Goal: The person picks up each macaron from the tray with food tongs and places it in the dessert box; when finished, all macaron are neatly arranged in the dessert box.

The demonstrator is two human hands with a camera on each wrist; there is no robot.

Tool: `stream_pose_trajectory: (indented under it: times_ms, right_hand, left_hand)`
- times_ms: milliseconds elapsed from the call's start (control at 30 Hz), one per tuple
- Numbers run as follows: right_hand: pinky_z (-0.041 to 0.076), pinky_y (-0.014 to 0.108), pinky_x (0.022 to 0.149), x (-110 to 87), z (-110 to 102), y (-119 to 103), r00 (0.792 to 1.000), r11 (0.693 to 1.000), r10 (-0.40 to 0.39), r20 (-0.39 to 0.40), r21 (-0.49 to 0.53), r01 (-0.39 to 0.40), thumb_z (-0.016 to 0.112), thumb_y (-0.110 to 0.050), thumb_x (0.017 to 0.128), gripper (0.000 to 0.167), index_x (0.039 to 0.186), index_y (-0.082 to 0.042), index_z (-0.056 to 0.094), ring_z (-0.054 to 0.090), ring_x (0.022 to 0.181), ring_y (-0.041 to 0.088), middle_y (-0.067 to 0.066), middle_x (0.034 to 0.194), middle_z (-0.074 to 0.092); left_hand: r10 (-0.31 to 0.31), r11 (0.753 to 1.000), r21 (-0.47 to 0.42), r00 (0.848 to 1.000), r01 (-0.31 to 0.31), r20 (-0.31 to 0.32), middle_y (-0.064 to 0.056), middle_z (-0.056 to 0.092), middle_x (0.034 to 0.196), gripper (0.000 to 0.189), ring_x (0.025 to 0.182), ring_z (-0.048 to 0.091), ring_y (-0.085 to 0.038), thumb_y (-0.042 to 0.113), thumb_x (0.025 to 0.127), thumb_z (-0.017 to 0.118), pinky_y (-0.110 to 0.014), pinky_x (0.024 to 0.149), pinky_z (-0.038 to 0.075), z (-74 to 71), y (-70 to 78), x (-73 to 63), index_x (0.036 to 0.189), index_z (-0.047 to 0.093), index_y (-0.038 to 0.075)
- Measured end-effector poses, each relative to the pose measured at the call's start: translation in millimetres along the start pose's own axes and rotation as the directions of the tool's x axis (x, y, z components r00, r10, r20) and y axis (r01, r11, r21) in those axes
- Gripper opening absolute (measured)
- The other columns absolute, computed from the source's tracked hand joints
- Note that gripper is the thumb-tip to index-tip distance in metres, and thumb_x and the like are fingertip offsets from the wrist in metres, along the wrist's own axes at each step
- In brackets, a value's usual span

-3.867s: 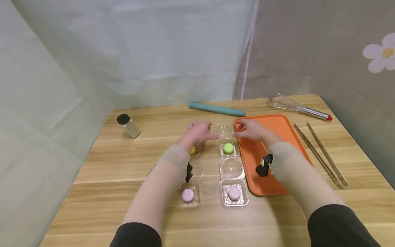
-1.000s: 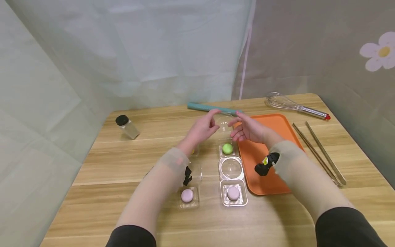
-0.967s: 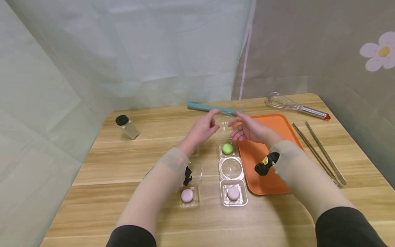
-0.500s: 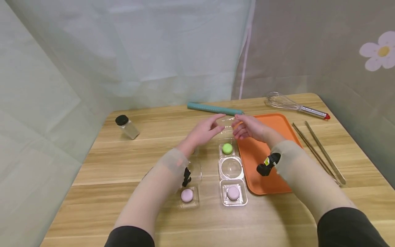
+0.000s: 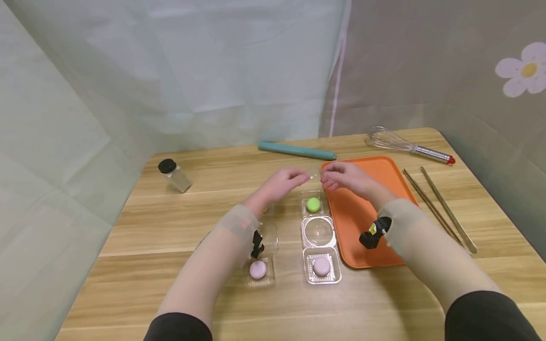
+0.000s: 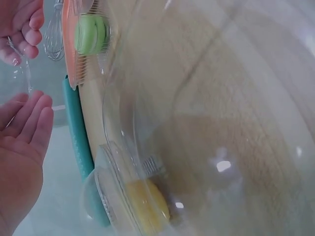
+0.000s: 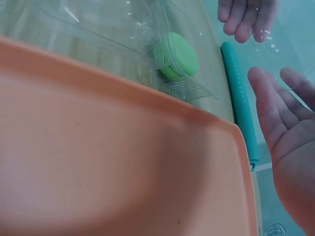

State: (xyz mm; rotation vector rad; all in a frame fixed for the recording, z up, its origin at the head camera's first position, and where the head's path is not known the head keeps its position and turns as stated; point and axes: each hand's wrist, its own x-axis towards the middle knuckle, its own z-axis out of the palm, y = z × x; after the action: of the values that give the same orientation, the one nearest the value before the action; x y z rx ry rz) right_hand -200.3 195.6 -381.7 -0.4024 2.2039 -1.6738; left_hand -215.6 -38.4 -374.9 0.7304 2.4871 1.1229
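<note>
In the head view, my left hand [image 5: 282, 183] and right hand [image 5: 347, 180] face each other across the clear hinged plastic lid [image 5: 314, 178] of a small box. Each pinches one side of this lid between thumb and fingers, and it stands tilted up. Before it, in the box's base, sits a green macaron [image 5: 313, 204]. Nearer me lies a second opened box [image 5: 319, 232] with a lilac macaron [image 5: 322, 266]. My left arm partly covers further boxes, one with another lilac macaron [image 5: 258, 270] and one with a yellow macaron [image 6: 147, 204], seen in the left wrist view.
An orange tray [image 5: 354, 208] lies under my right hand. Metal tongs [image 5: 445, 208] and a whisk [image 5: 409, 146] lie to its right and behind. At the back is a teal rolling pin [image 5: 296, 150]; a black-capped jar [image 5: 175, 175] lies tipped at the left.
Both hands have come lower and nearer to me, and the lid between them has tipped down. My fingers have drawn closer together on its edges. The boxes and macarons have stayed put.
</note>
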Motion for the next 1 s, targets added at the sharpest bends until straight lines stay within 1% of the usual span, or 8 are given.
stream_pose_trajectory:
  times_ms: [100, 233, 367, 500, 633, 767, 867, 1000]
  right_hand:
    - [0.049, 0.039, 0.086, -4.6, -0.4, 0.0, 0.999, 0.994, -0.014, 0.031, -0.105, 0.017, 0.056, -0.024, 0.093, 0.050, 0.128, 0.011, 0.044, 0.060, 0.099, 0.031, 0.029, 0.120, 0.054]
    - [0.046, 0.038, 0.089, -8.6, -0.2, 4.2, 0.998, 0.979, -0.039, 0.056, -0.196, 0.049, 0.061, -0.020, 0.090, 0.050, 0.129, 0.008, 0.047, 0.056, 0.106, 0.029, 0.021, 0.122, 0.056]
    - [0.047, 0.037, 0.088, -10.9, 2.1, 10.2, 0.997, 0.979, -0.038, 0.070, -0.195, 0.051, 0.064, -0.017, 0.087, 0.051, 0.128, 0.009, 0.048, 0.055, 0.108, 0.029, 0.021, 0.120, 0.058]
    - [0.046, 0.040, 0.091, -13.5, 3.7, 13.5, 0.997, 0.978, -0.026, 0.079, -0.203, 0.042, 0.067, -0.017, 0.084, 0.055, 0.129, 0.008, 0.048, 0.055, 0.110, 0.032, 0.022, 0.124, 0.056]
    - [0.045, 0.040, 0.091, -15.8, 6.0, 12.5, 0.997, 0.971, -0.029, 0.073, -0.235, 0.045, 0.070, -0.018, 0.082, 0.058, 0.130, 0.006, 0.048, 0.056, 0.106, 0.030, 0.020, 0.128, 0.054]
    - [0.047, 0.034, 0.084, -15.1, 9.0, 11.4, 0.999, 0.961, -0.023, 0.045, -0.276, 0.035, 0.073, -0.021, 0.080, 0.060, 0.130, 0.004, 0.050, 0.058, 0.096, 0.023, 0.018, 0.123, 0.057]
    - [0.047, 0.032, 0.080, -13.9, 10.5, 11.3, 0.999, 0.952, -0.023, 0.028, -0.304, 0.031, 0.075, -0.023, 0.079, 0.061, 0.130, 0.002, 0.050, 0.059, 0.091, 0.020, 0.017, 0.122, 0.058]
    - [0.048, 0.033, 0.080, -14.0, 11.8, 12.1, 0.999, 0.952, -0.032, 0.031, -0.304, 0.040, 0.075, -0.020, 0.079, 0.062, 0.130, 0.003, 0.049, 0.060, 0.089, 0.020, 0.019, 0.125, 0.056]
  left_hand:
    - [-0.012, 1.000, 0.028, 1.000, 0.012, 0.003, -0.008, 0.058, 0.127, 0.057, 0.116, 0.052, -0.020, 0.048, 0.092, 0.052, -0.034, 0.099, 0.040, 0.9, -0.6, -1.1, 0.130, 0.054, 0.006]
    - [-0.031, 0.995, 0.091, 0.999, 0.027, 0.042, -0.008, 0.058, 0.126, 0.068, 0.114, 0.053, -0.019, 0.053, 0.086, 0.058, -0.032, 0.097, 0.041, 3.2, -1.5, -2.9, 0.134, 0.050, 0.005]
    - [-0.031, 0.989, 0.149, 0.997, 0.021, 0.068, -0.009, 0.060, 0.122, 0.073, 0.110, 0.055, -0.018, 0.056, 0.082, 0.062, -0.032, 0.094, 0.043, 5.7, -1.7, -3.8, 0.134, 0.051, 0.006]
    - [-0.036, 0.979, 0.205, 0.996, 0.019, 0.081, -0.009, 0.060, 0.119, 0.075, 0.105, 0.056, -0.018, 0.057, 0.080, 0.064, -0.033, 0.091, 0.045, 8.4, -2.5, -3.3, 0.133, 0.052, 0.006]
    - [-0.035, 0.958, 0.288, 0.994, 0.004, 0.102, -0.012, 0.057, 0.126, 0.079, 0.111, 0.054, -0.023, 0.058, 0.078, 0.066, -0.037, 0.095, 0.043, 10.6, -0.4, -4.2, 0.135, 0.049, 0.006]
    - [-0.011, 0.936, 0.352, 0.993, -0.031, 0.117, -0.016, 0.050, 0.134, 0.083, 0.116, 0.051, -0.027, 0.056, 0.077, 0.068, -0.040, 0.098, 0.041, 13.3, 2.5, -5.1, 0.138, 0.045, 0.005]
    - [0.002, 0.932, 0.361, 0.994, -0.041, 0.108, -0.017, 0.047, 0.136, 0.080, 0.112, 0.053, -0.026, 0.053, 0.079, 0.068, -0.041, 0.094, 0.043, 15.0, 3.3, -5.3, 0.139, 0.044, 0.006]
    - [0.011, 0.935, 0.352, 0.995, -0.045, 0.097, -0.015, 0.047, 0.135, 0.075, 0.107, 0.055, -0.023, 0.050, 0.082, 0.067, -0.039, 0.088, 0.047, 16.0, 3.9, -5.4, 0.140, 0.043, 0.009]
